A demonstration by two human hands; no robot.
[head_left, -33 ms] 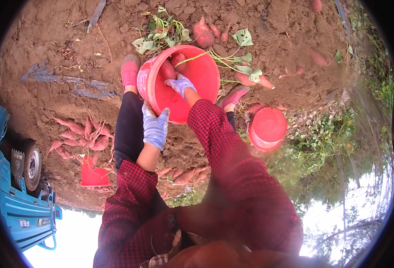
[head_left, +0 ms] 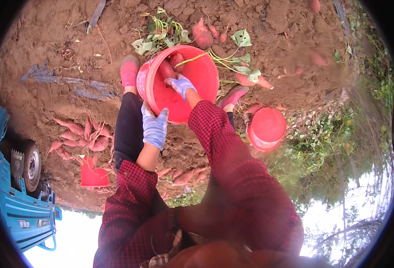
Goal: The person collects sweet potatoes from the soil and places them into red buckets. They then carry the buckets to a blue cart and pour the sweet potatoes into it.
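A large red bucket (head_left: 201, 94) is tilted between my feet, its mouth facing me. My left hand (head_left: 154, 128), in a blue-and-white glove, grips the bucket's near left edge, thumb up along the rim. My right hand (head_left: 182, 86), gloved alike, reaches inside with its fingers closed at the lower end of a reddish sweet potato (head_left: 165, 70). A second sweet potato (head_left: 177, 59) lies just beyond it, and a green stem (head_left: 190, 60) crosses the opening.
Sweet potatoes (head_left: 202, 35) and leafy vines (head_left: 161, 33) lie beyond the bucket. A smaller red bucket (head_left: 268, 125) stands right; a red container (head_left: 94, 177) sits by a sweet potato pile (head_left: 83, 134) on the left. A blue vehicle (head_left: 20, 201) is at far left.
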